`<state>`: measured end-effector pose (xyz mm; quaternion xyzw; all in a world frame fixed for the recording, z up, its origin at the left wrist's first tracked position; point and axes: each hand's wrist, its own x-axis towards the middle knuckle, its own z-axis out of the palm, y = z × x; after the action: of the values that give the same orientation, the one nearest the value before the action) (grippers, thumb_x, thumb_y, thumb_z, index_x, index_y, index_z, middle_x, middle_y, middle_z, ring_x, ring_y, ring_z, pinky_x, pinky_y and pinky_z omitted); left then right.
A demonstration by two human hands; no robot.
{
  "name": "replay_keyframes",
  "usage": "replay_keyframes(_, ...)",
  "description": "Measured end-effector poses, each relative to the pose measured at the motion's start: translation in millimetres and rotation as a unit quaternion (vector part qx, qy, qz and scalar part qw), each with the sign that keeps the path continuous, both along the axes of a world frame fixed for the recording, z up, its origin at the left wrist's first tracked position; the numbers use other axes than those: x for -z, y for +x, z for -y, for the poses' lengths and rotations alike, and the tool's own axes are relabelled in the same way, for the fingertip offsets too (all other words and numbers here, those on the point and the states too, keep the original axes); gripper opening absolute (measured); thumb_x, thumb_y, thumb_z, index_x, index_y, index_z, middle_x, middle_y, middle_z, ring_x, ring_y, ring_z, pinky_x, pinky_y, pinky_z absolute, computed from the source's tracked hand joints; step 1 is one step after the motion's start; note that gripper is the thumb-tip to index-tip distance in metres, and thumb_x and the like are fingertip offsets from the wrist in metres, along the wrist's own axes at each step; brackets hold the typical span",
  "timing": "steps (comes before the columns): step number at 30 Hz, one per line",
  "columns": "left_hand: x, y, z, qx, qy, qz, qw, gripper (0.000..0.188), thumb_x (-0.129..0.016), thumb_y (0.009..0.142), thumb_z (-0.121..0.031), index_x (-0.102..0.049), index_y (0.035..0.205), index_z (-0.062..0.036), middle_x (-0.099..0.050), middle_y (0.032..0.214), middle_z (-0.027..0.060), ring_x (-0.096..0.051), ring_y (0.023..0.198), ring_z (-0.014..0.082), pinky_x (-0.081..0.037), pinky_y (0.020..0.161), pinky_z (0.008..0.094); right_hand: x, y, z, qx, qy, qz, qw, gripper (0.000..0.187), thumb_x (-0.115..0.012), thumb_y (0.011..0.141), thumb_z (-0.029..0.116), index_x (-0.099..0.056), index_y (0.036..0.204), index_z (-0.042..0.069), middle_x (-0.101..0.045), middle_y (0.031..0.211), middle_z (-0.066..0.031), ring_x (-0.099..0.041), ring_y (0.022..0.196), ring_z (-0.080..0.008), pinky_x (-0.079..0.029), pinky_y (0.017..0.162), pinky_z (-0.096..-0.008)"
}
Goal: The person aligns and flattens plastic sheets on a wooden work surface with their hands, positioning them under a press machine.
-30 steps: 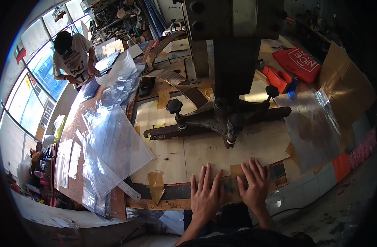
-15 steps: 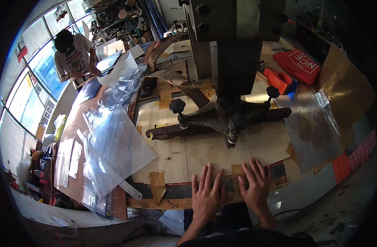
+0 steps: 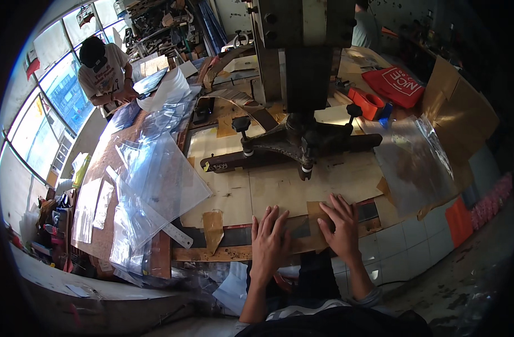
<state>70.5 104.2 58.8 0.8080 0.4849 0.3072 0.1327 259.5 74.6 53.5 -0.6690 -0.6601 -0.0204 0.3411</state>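
My left hand (image 3: 270, 241) lies palm down at the front edge of the pale board (image 3: 229, 199), its fingers stretched out flat. Beside it, my right hand (image 3: 342, 227) rests on the same edge with fingers spread, just right of a strip of brown tape (image 3: 317, 216). Neither hand grips anything. Past my fingertips, a dark metal bar (image 3: 229, 163) lies across the board under a heavy press head (image 3: 302, 137) with two black knobs. Whether a thin clear film lies under my hands, I cannot tell.
Clear plastic sheets (image 3: 161, 180) and a steel ruler (image 3: 178, 235) cover the left table. At right are a transparent sheet (image 3: 414, 168), an orange tape dispenser (image 3: 366, 104) and a red bag (image 3: 394, 87). A co-worker (image 3: 102, 70) handles sheets at far left; another person (image 3: 365, 28) stands behind.
My view has shifted, so the table and hands sit higher in the picture. Both hands stay at the board's front edge. A person has come into sight at the back right.
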Motion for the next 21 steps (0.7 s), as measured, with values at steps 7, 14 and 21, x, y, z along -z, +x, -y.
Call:
replay_keyframes(7,-9.4,-40.0,34.8,-0.124,0.012,-0.011,0.992,0.042,-0.061,0.083,-0.017,-0.051,0.122,-0.0057,-0.043,0.129,0.0232,-0.043,0.118,0.0380,-0.037,0.096,0.0445,-0.3,28.6,38.3,0.129,0.025,-0.033,0.991,0.035,-0.062,0.084,0.016,-0.058,0.115,0.002,-0.054,0.117,-0.0172,-0.052,0.103,-0.0318,-0.041,0.091,-0.0413)
replay_keyframes(14,-7.5,-48.2,19.9,-0.113,-0.032,0.151,0.982,0.039,-0.064,0.084,-0.014,-0.052,0.120,-0.0062,-0.054,0.110,0.0187,-0.058,0.087,0.0292,-0.049,0.074,0.0364,-12.1,48.0,31.1,0.078,-0.047,-0.263,0.960,0.037,-0.064,0.083,0.012,-0.056,0.117,-0.001,-0.059,0.097,-0.0112,-0.054,0.071,-0.0142,-0.046,0.069,-0.0293)
replay_keyframes(21,-19.5,-49.3,-4.4,-0.070,-0.167,0.260,0.948,0.029,-0.058,0.088,-0.014,-0.056,0.116,-0.0055,-0.051,0.061,-0.0002,-0.042,0.055,0.0070,-0.036,0.053,0.0237,-1.1,78.3,6.6,0.040,-0.082,-0.322,0.942,0.037,-0.065,0.082,0.011,-0.056,0.117,0.004,-0.060,0.081,-0.0053,-0.053,0.068,-0.0091,-0.044,0.066,-0.0253)
